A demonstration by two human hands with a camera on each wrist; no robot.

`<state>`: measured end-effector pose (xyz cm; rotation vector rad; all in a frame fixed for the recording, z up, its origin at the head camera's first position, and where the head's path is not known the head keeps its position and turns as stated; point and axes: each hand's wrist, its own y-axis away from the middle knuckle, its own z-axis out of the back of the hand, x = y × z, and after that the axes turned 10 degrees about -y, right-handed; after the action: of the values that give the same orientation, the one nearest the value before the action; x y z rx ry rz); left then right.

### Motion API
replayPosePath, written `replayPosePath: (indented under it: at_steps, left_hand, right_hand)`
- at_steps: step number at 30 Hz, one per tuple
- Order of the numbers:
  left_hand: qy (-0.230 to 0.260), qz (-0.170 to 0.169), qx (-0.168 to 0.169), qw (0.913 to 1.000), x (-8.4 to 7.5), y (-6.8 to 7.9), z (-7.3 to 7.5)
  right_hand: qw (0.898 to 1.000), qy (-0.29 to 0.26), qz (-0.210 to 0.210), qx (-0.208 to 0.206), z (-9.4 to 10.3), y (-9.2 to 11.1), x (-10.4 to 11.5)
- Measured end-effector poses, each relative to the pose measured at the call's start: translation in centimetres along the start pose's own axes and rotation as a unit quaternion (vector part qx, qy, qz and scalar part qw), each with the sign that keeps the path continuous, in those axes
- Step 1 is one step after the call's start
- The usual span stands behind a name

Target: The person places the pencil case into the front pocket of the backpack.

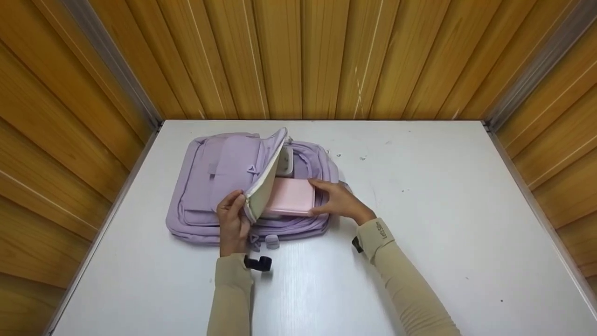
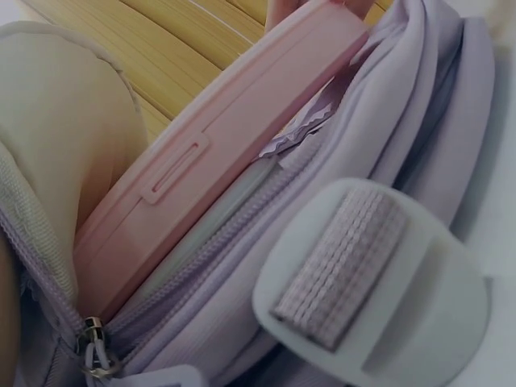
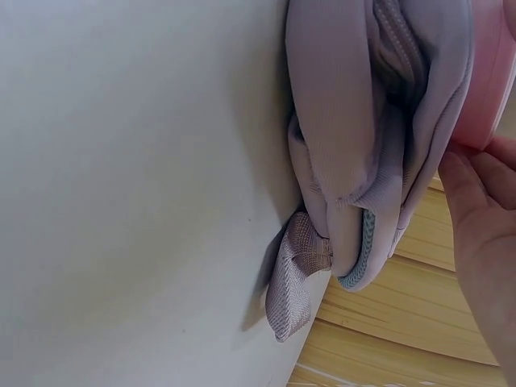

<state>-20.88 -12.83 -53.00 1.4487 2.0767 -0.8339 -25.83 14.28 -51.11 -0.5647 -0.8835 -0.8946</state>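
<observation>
A lavender backpack (image 1: 196, 186) lies flat on the white table with its front panel lifted. My left hand (image 1: 232, 219) pinches the zippered edge of that panel and holds it up. My right hand (image 1: 338, 200) grips the right end of a pink box (image 1: 291, 196), thumb and fingers on opposite sides. The box lies partly inside the opening, its left part hidden under the panel. Seen from the left wrist, the pink box (image 2: 210, 145) is tilted beside the zipper, with a latch-like detail on its side. In the right wrist view, my right fingers (image 3: 484, 173) touch the pink box's end.
A white object (image 1: 285, 162) sits in the opening behind the pink box. A pale strap buckle (image 1: 272, 241) lies at the bag's near edge. Wood-look panels (image 1: 298, 60) wall the white table (image 1: 443, 210) at the back and sides.
</observation>
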Motion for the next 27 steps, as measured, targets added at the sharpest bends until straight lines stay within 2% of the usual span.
replayPosePath:
  at_steps: [5, 11, 14, 17, 21, 24, 27]
  left_hand:
    - [0.003, 0.004, -0.002, 1.0, 0.0, 0.0, 0.1]
    - [-0.016, -0.005, 0.017, 0.9997, 0.1, 0.1, 0.0]
    - [-0.013, -0.007, 0.022, 0.9996, 0.1, 0.2, 0.0]
    - [-0.008, -0.007, 0.016, 0.9998, 0.0, 0.2, -0.1]
    - [-0.016, -0.007, -0.001, 0.9998, -0.1, 0.3, -0.1]
    - [-0.023, -0.007, -0.006, 0.9997, -0.2, 0.3, -0.2]
    - [-0.023, -0.004, -0.005, 0.9997, -0.3, 0.2, -0.3]
  right_hand:
    - [1.0, 0.002, -0.005, 0.003, -0.1, -0.1, 0.1]
    - [0.999, 0.038, 0.022, 0.015, -0.6, -0.3, 0.3]
    - [0.999, 0.044, 0.021, 0.013, -0.7, -0.4, 0.1]
    - [0.999, 0.049, 0.023, 0.007, -0.5, -0.5, -0.3]
    - [0.998, 0.057, 0.036, 0.021, -0.5, -0.5, -0.3]
    - [0.997, 0.057, 0.03, 0.032, -0.8, -0.6, 0.0]
    - [0.998, 0.059, 0.015, 0.024, -1.1, -0.7, 0.3]
